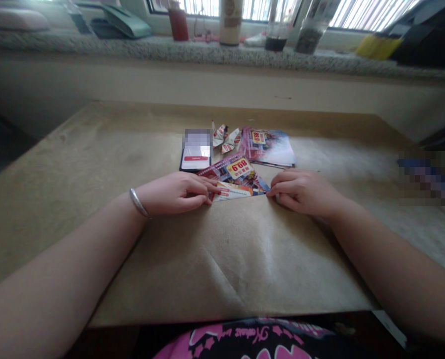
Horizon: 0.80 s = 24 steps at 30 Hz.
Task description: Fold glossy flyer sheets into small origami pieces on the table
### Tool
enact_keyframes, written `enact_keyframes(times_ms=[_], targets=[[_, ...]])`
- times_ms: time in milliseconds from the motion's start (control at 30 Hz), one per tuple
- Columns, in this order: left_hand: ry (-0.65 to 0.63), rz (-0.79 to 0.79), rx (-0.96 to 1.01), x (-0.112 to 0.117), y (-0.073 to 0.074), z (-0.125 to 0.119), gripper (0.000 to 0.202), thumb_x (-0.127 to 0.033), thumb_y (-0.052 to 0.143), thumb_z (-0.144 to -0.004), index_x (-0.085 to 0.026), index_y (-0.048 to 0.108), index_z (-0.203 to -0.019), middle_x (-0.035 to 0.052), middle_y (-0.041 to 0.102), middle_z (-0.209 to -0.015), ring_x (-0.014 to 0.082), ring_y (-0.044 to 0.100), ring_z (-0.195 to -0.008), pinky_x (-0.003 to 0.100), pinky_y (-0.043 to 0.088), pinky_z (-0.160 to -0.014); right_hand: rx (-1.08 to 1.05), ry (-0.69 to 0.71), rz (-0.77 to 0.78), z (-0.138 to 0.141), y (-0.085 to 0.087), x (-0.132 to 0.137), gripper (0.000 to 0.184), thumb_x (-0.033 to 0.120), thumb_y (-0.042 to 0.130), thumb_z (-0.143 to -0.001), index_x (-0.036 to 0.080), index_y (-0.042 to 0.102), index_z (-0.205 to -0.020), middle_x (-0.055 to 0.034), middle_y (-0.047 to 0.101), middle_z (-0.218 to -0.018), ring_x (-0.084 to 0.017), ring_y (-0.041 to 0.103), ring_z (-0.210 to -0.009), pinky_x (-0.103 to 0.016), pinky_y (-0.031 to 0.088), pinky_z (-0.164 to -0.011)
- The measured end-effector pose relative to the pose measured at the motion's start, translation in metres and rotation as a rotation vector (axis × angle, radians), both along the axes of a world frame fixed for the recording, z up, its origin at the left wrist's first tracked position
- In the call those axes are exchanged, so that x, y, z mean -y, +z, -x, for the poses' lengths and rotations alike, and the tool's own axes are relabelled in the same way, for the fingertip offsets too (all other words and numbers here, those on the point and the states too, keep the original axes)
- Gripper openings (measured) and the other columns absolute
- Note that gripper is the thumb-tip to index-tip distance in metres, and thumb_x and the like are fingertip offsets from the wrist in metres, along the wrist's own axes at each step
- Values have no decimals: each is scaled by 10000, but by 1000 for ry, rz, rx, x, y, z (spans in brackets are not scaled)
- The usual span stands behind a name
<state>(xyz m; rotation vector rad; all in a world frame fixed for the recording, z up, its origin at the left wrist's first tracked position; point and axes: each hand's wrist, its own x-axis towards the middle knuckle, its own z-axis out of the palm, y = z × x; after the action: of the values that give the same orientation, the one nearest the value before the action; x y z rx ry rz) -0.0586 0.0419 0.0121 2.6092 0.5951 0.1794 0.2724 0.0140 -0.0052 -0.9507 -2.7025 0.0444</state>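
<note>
A colourful printed paper sheet (241,168) lies on the table between my hands, its near edge folded up so that a white and orange strip shows. My left hand (188,193) wears a silver bracelet (138,203). Its fingers are closed on the left end of the fold. At the right corner, my right hand (299,192) pinches the sheet between thumb and fingertips. Just beyond the sheet lie a phone (195,160) with a lit screen, some folded paper pieces (228,139) and a stack of similar printed sheets (273,147).
A beige cover spreads over the table (222,259). Behind it, a stone windowsill (200,52) carries a red container (178,22), bottles, a jar (310,36) and a green case (125,22). A blurred bluish item (430,179) lies at the right.
</note>
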Motion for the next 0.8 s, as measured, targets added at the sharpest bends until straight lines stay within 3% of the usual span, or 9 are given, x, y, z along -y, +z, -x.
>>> enact_keyframes(times_ms=[200, 300, 533, 600, 700, 800], targets=[[16, 10, -11, 0, 0, 1, 280, -240, 434, -923, -197, 710, -899, 8, 650, -1225, 136, 543, -1215, 234, 385, -1056, 0, -19, 15, -3, 0, -1, 253, 150, 476, -801, 206, 722, -788, -54, 701, -886, -175, 636, -790, -299, 475, -742], [65, -17, -36, 2, -1, -1, 288, -256, 425, -928, -196, 702, -976, 8, 646, -1229, 130, 559, -1189, 222, 396, -1038, -16, -23, 24, -7, 0, -1, 245, 140, 484, -791, 207, 719, -775, -51, 699, -886, -170, 632, -785, -289, 472, -738], [115, -181, -18, 8, -6, -10, 285, -290, 444, -927, -220, 665, -1093, 40, 668, -1151, 166, 605, -1087, 274, 463, -966, 8, -78, -70, -2, -1, 1, 209, 145, 498, -792, 202, 696, -759, -56, 681, -877, -183, 604, -783, -304, 454, -707], [85, -239, 19, 10, -8, -12, 279, -281, 456, -927, -234, 661, -1110, 55, 661, -1141, 175, 601, -1072, 300, 472, -958, -7, -63, -116, 8, -3, 2, 208, 153, 496, -799, 201, 698, -809, -64, 676, -877, -195, 584, -798, -325, 451, -727], [24, -319, 54, 12, -11, -16, 276, -262, 471, -925, -252, 662, -1124, 72, 645, -1113, 192, 577, -1071, 345, 470, -958, -2, 5, -127, 27, -6, 6, 294, 157, 489, -818, 227, 684, -1028, -63, 679, -986, -215, 555, -883, -356, 441, -791], [13, -366, 34, 13, -13, -19, 270, -265, 481, -921, -242, 661, -1120, 85, 624, -1094, 210, 552, -1073, 364, 472, -941, 13, 33, -95, 40, -9, 8, 317, 150, 478, -829, 236, 676, -1062, -64, 662, -1044, -216, 540, -932, -358, 435, -818]])
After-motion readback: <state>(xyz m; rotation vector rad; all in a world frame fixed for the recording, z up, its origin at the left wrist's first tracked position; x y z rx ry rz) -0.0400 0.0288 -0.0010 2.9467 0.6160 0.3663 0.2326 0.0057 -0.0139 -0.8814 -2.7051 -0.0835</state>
